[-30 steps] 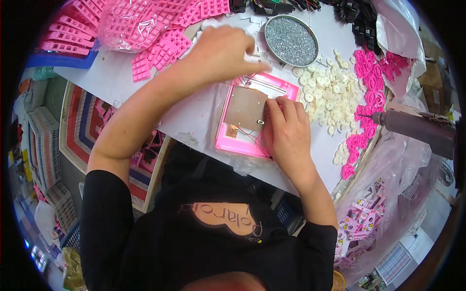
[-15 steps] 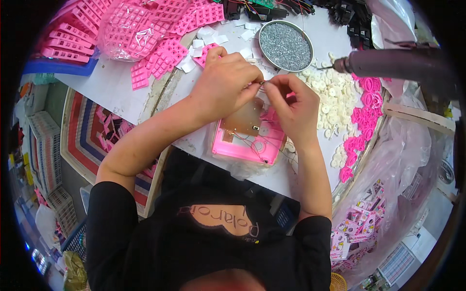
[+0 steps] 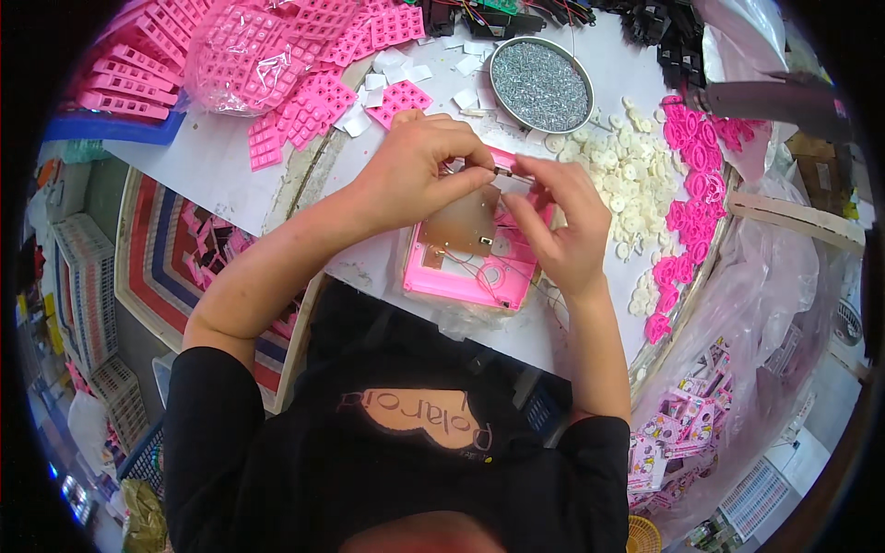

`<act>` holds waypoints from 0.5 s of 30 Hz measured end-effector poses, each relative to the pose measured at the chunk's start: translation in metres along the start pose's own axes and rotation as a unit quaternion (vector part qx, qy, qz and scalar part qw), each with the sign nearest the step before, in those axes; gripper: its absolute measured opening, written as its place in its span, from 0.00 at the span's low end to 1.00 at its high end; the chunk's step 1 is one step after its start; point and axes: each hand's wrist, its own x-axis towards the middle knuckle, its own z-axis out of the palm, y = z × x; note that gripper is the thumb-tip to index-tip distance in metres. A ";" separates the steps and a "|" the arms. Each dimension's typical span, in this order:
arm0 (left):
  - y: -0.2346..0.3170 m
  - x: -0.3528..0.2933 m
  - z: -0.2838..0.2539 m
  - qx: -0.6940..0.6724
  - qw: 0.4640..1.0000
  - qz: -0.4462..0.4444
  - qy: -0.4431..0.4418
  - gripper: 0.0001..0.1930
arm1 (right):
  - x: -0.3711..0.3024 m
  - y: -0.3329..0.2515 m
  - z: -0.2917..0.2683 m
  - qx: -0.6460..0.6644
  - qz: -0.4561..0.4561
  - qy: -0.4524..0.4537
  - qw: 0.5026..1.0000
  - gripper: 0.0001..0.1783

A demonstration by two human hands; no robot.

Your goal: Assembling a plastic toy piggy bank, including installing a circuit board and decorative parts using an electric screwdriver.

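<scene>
Head view: working over an open pink housing, set on the white table close in front of the torso, a brown board and thin wires showing inside. Pinching a small dark part over the housing's far end with the left hand, that grip closing thumb to forefinger on it. Holding the right hand just beside, thumb and forefinger standing apart in a loose arch, that grip apparently having hold of nothing; failing to tell from this angle about any touch of right forefinger on the part. Judging the step as delicate fingertip work. Recommending: steadying both wrists; using a light left pinch near one end, so leaving the other end free for right fingertips; turning the part slowly, checking its facing; avoiding tugging on the wires or leaning on the board. Guarding especially against dropping it among the white discs or into the dish of small metal pieces.
</scene>
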 end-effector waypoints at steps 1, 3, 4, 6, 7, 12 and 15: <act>0.000 -0.001 0.001 0.006 1.000 0.004 0.007 0.04 | -0.004 -0.004 -0.002 0.019 0.042 -0.004 0.999 0.18; -0.002 -0.003 0.004 0.020 0.999 0.037 0.034 0.04 | -0.009 -0.004 -0.003 0.025 0.059 -0.033 0.997 0.19; -0.004 -0.002 0.006 0.025 0.997 0.057 0.047 0.04 | -0.008 -0.007 -0.005 0.033 0.081 -0.040 0.995 0.18; -0.005 -0.005 0.009 0.046 0.993 0.085 0.069 0.04 | -0.006 -0.008 -0.003 0.069 0.098 -0.041 0.992 0.17; -0.006 -0.004 0.009 0.057 0.990 0.102 0.081 0.03 | -0.001 -0.007 -0.003 0.040 0.052 -0.053 0.996 0.18; 0.002 -0.009 0.002 0.094 0.985 0.113 0.087 0.05 | 0.044 0.027 -0.019 -0.047 0.009 0.017 0.999 0.16; 0.006 -0.007 0.005 0.074 0.990 0.100 0.066 0.05 | 0.108 0.094 -0.040 -0.182 0.144 0.132 0.964 0.16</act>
